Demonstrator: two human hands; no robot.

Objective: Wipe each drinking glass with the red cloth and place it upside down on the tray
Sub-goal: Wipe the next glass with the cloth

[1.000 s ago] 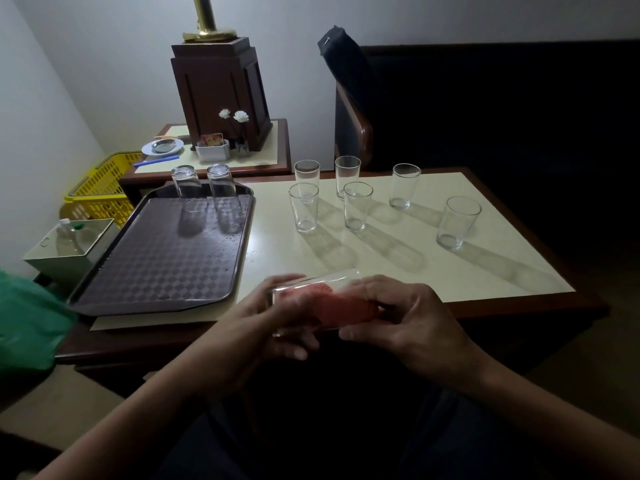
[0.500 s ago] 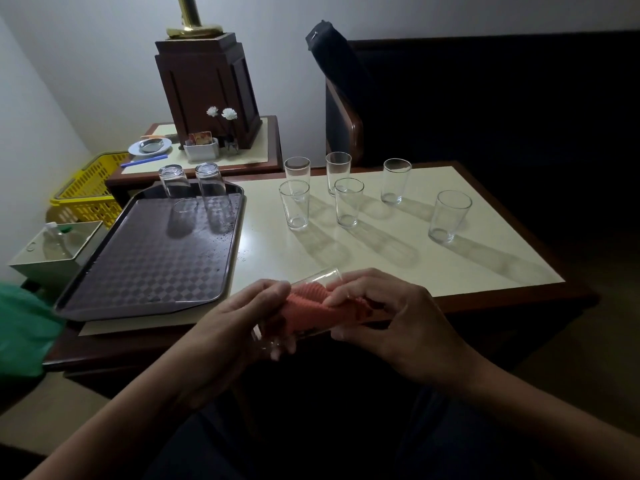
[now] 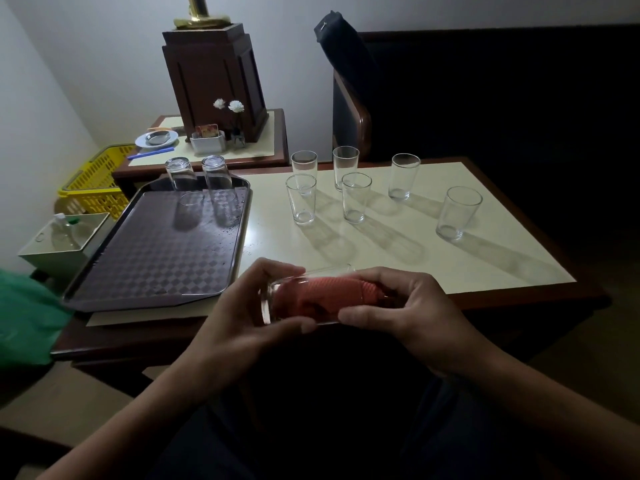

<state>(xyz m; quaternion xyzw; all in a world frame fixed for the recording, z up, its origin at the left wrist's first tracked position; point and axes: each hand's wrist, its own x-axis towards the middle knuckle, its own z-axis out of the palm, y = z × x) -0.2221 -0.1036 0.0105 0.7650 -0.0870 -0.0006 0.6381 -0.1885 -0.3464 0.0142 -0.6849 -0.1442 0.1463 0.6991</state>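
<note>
Left grip (image 3: 239,320): fingers and thumb curled round the base end of a glass (image 3: 273,299). The glass is held on its side, base to the left and mouth to the right.

Right grip (image 3: 408,313): closed at the mouth end, thumb under and fingers over, pinching the red cloth (image 3: 325,296). Most of the cloth is stuffed inside the glass and fills it nearly to the base. A bunched end shows at the mouth, under the right fingers.

The glass is in the air, just in front of the near edge of the table (image 3: 450,265), over the person's lap and touching neither table nor tray.

The tray (image 3: 149,265) is dark, with a checked pattern, and lies on the left part of the table. Two glasses (image 3: 180,178) (image 3: 217,174) stand upside down side by side at its far edge, with a few water drops on the tray near them.

Six glasses (image 3: 304,169) (image 3: 345,166) (image 3: 301,199) (image 3: 356,197) (image 3: 403,176) (image 3: 459,213) stand upright on the pale tabletop, right of the tray. Four are clustered near the middle, one is further right, and one stands apart at the far right.

Behind the tray is a side table carrying a tall dark wooden box (image 3: 214,81), white flowers (image 3: 230,105), a small dish (image 3: 156,137) and a blue pen (image 3: 150,154). A yellow basket (image 3: 97,181) sits by the wall on the left. Beside the tray is a pale bin (image 3: 65,244) with a bottle in it, and something green (image 3: 24,317) shows at the left edge. A dark chair (image 3: 349,109) stands behind the table.
</note>
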